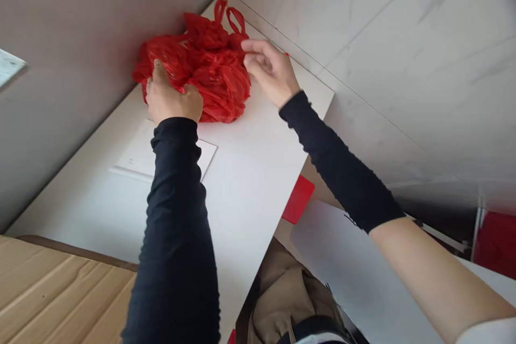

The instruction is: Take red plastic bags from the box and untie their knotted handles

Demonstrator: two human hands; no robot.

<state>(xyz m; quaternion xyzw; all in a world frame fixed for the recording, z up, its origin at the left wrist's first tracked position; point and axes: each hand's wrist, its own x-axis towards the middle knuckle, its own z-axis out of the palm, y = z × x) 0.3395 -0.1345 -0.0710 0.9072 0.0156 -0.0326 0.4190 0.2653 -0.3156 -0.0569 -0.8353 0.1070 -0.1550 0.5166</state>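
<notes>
A bunch of crumpled red plastic bags (220, 83) lies at the far end of a white tabletop (242, 183), in the corner by the walls. Two looped handles stick up at the back of the pile. My left hand (173, 97) grips the near left side of the bags, its lower fingers partly hidden. To the right of the pile, my right hand (272, 67) hovers with its fingers loosely bent and apart from the thumb. Nothing shows in it, and its fingertips are close to the bags' edge. Black sleeves cover both forearms.
A flat white panel (207, 156) lies on the tabletop under my left forearm. Corrugated cardboard (60, 295) is at the lower left. Marbled wall tiles (382, 54) border the right side. Beyond the table edge are a red object (298, 199) and a lower white surface (342, 247).
</notes>
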